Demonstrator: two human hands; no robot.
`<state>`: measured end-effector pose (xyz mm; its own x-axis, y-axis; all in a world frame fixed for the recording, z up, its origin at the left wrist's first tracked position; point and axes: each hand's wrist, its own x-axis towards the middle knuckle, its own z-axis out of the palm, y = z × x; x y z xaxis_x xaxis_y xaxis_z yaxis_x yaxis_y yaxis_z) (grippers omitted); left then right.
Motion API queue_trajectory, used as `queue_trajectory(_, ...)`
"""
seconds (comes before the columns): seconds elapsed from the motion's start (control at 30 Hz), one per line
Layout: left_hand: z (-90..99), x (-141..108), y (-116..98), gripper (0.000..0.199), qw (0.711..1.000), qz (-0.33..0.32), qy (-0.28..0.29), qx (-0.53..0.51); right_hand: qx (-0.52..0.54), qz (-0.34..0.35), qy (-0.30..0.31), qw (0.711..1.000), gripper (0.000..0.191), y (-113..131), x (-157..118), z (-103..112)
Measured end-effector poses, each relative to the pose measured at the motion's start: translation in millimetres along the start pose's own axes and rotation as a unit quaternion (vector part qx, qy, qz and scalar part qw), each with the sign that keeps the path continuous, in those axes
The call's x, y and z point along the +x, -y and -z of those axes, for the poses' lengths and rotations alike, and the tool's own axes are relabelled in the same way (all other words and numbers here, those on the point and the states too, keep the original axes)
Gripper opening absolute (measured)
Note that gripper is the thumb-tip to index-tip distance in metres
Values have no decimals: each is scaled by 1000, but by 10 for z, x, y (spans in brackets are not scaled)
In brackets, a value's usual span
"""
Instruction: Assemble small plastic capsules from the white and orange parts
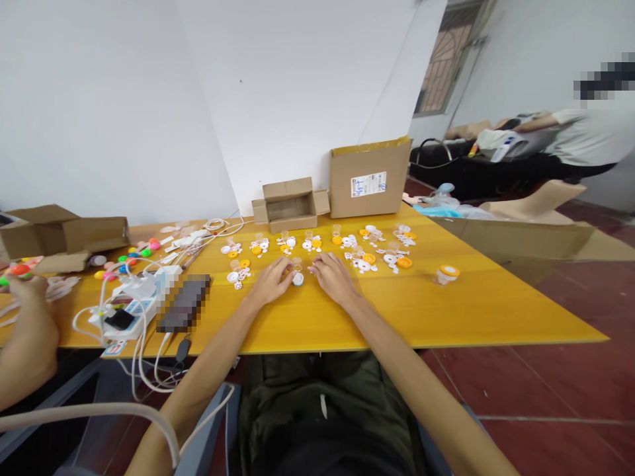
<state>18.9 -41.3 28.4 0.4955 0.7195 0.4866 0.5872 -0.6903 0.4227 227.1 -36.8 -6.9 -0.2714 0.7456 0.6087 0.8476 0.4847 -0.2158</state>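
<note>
My left hand point(272, 281) is on the yellow table with its fingers bent together, beside a small clear plastic cup point(297, 263) and a round white cap point(297, 279). Whatever its fingertips hold, if anything, is too small to make out. Across from it, my right hand point(334, 277) has its thumb and fingers pinched together; a tiny pale bit shows at the tips, its kind unclear. Around both hands lie small sets of clear cups, orange rings and white perforated discs, among them an orange ring point(369, 258) and a white disc point(233, 277).
A closed jar with an orange lid point(449, 272) stands at the right. Behind are an open small carton point(292, 210) and a large cardboard box point(370, 182). A power strip point(143, 304) with cables and a phone point(184, 304) lie left. Another person's hand point(30, 294) is far left.
</note>
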Motion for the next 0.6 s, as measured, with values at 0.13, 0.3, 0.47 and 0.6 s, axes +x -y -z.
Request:
queue_trajectory(0.13,-6,-2,15,17,1000,-7,-8,10,6,-9,-7,1000,21,-5,4,2)
queue_trajectory(0.3,-11,0,19,19,1000,-9,-4,12,11,-9,-7,1000,23,6,-2,15)
queue_trajectory(0.47,-8,-11,2,20,1000,-16,2,13,9,-11,-11,1000,22,21,-8,36)
queue_trajectory(0.6,-22,-20,2,22,999,-32,29,20,10,-31,-10,999,21,26,0,55)
